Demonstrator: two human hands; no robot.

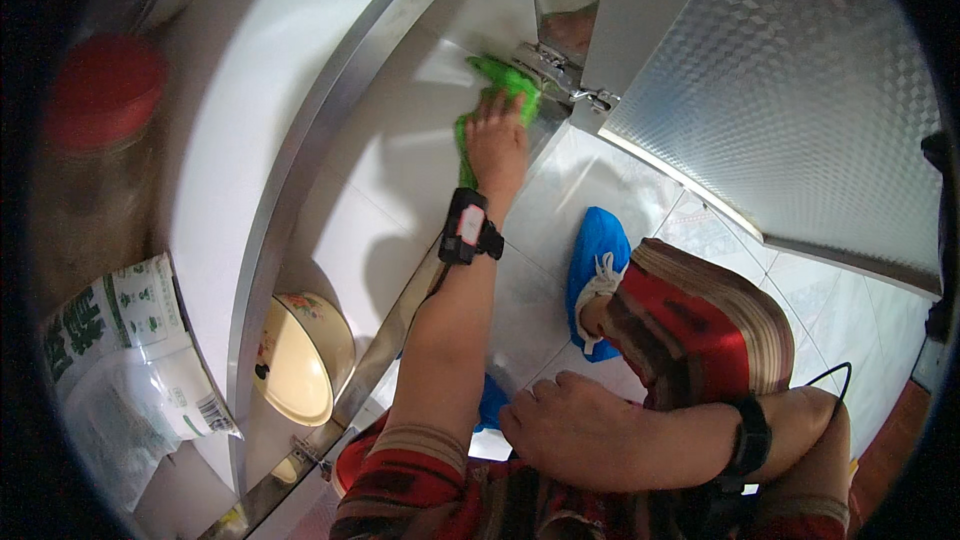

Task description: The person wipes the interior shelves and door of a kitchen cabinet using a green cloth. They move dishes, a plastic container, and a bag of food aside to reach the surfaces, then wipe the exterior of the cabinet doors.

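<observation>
My left hand [497, 139] reaches far forward inside an open cabinet and presses a bright green cloth [517, 86] against its pale floor [420, 131], beside a metal door hinge [551, 67]. The cloth bunches under and past my fingertips, with one part hanging along the hand's left side. A black device is strapped to that wrist. My right hand [562, 424] lies near my lap, below my raised knee, its fingers curled and its palm hidden; a black band circles its wrist.
An open cabinet door [780, 105] with a patterned metallic face stands at right. A cream enamel basin [307, 360] sits in the cabinet at lower left. On the shelf above are a printed plastic bag [135, 352] and a red-lidded jar [105, 94]. A blue-covered shoe [596, 262] rests on floor tiles.
</observation>
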